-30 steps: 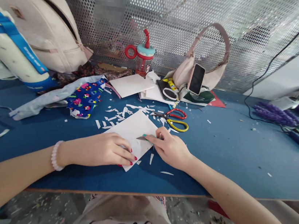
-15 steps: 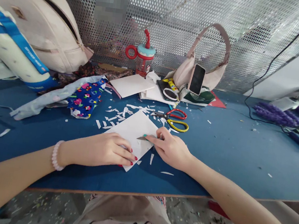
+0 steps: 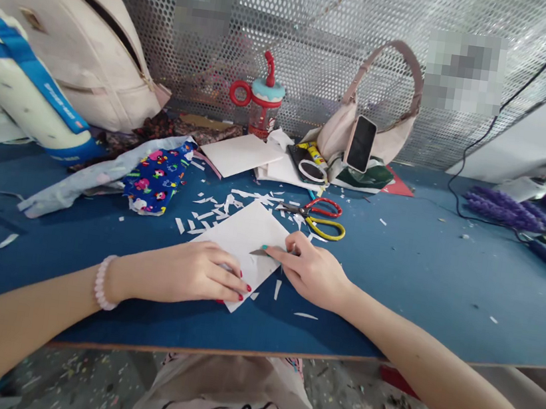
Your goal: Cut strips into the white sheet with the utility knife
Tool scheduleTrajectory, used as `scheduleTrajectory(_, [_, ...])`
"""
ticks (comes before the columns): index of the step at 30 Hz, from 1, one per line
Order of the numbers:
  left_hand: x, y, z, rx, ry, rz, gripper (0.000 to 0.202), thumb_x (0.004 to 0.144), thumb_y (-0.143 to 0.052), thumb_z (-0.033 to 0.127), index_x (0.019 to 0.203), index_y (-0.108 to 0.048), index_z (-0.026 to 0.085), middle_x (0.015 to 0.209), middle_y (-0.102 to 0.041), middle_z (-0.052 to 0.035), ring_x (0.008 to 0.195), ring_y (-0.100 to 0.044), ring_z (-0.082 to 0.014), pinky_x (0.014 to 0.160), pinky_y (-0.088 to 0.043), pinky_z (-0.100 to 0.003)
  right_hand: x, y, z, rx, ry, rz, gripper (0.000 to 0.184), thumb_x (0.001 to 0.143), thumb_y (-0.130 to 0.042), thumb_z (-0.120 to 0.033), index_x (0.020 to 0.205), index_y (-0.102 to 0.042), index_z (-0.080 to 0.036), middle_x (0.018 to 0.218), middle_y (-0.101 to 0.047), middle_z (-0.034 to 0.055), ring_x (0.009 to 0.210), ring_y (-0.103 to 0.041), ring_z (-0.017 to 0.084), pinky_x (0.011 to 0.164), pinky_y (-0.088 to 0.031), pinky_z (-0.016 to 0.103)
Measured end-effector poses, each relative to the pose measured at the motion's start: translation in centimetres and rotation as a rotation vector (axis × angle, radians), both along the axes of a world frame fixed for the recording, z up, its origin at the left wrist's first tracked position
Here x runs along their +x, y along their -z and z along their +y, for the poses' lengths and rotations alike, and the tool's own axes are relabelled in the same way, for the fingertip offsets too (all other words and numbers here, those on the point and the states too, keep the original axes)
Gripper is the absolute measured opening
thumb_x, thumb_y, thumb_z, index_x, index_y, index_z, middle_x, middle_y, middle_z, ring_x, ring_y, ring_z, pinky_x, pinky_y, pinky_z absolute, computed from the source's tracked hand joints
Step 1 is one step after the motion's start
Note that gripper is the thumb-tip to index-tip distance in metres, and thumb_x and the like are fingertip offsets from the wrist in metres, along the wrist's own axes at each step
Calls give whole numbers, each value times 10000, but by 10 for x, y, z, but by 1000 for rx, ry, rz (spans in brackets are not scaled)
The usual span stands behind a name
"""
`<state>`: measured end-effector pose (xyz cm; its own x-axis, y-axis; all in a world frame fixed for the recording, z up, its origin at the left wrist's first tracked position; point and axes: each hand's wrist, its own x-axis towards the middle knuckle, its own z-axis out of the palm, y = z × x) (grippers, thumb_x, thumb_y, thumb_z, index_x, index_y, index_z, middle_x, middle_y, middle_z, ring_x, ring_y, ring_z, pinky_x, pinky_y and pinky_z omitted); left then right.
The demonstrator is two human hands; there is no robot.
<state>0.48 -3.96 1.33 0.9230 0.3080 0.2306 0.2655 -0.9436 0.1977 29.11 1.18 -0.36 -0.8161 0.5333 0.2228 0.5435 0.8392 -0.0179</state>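
A white sheet of paper (image 3: 239, 230) lies at an angle on the blue table, with a small mark near its middle. My left hand (image 3: 203, 274) rests flat on its lower left part, fingers stretched out. My right hand (image 3: 312, 270) is closed around a craft knife, whose pointed blade (image 3: 258, 253) lies low over the paper; the index finger presses along the blade. Most of the knife's handle is hidden in the palm. Scissors (image 3: 321, 219) with one red and one yellow handle loop lie just beyond the paper. Narrow white paper scraps (image 3: 211, 213) are strewn around it.
At the back stand a cup with a straw (image 3: 266, 106), a small handbag (image 3: 338, 129) and a phone (image 3: 360, 143). A backpack (image 3: 82, 52), a large bottle (image 3: 32, 85) and patterned cloth (image 3: 158, 179) are at left. Purple flowers (image 3: 508, 209) lie at right.
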Motion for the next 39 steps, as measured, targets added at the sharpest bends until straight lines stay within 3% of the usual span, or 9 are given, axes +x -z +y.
scheduleTrajectory(12, [0, -1, -1, 50, 8, -14, 228, 1049, -523, 179, 1169, -710, 224, 1275, -718, -4, 1191, -623, -206, 997, -456, -323, 3, 2, 1, -7, -49, 65, 391, 983, -448, -279, 1331, -621, -236, 1042, -551, 81, 672, -523, 109, 592, -443, 249])
scheduleTrajectory(17, [1, -3, -3, 84, 17, 9, 227, 1048, -512, 163, 1185, -692, 190, 1295, -707, -15, 1195, -620, -225, 958, -452, -340, -4, -4, 3, -19, -118, 38, 315, 943, -545, -284, 1230, -662, -230, 988, -608, 48, 667, -541, 103, 581, -406, 233])
scheduleTrajectory(23, [-2, 0, -3, 114, 27, 18, 263, 1070, -455, 150, 1196, -681, 200, 1280, -715, -12, 1197, -617, -224, 923, -429, -350, -21, -14, 10, -28, -204, -33, 267, 921, -567, -262, 1162, -674, -222, 972, -629, 31, 636, -515, 97, 541, -322, 246])
scheduleTrajectory(31, [-4, -3, -5, 115, 2, 45, 297, 1081, -428, 151, 1230, -670, 236, 1290, -710, -1, 1151, -644, -208, 814, -434, -337, -38, -25, 29, -55, -334, -127, 182, 891, -561, -194, 1033, -675, -199, 974, -629, 28, 651, -510, 101, 564, -311, 255])
scheduleTrajectory(35, [-4, -8, -7, 104, -30, 59, 336, 1092, -388, 159, 1216, -685, 258, 1274, -718, 9, 1159, -650, -201, 822, -452, -338, -44, -30, 39, -78, -376, -131, 175, 872, -532, -147, 981, -658, -200, 951, -642, 22, 661, -535, 112, 586, -337, 256])
scheduleTrajectory(39, [-7, -10, -5, 80, -51, 49, 363, 1098, -362, 173, 1174, -706, 264, 1230, -740, 18, 1149, -664, -190, 886, -462, -334, -41, -26, 51, -103, -329, -56, 202, 854, -499, -94, 960, -640, -194, 948, -665, 37, 766, -603, 138, 645, -401, 245])
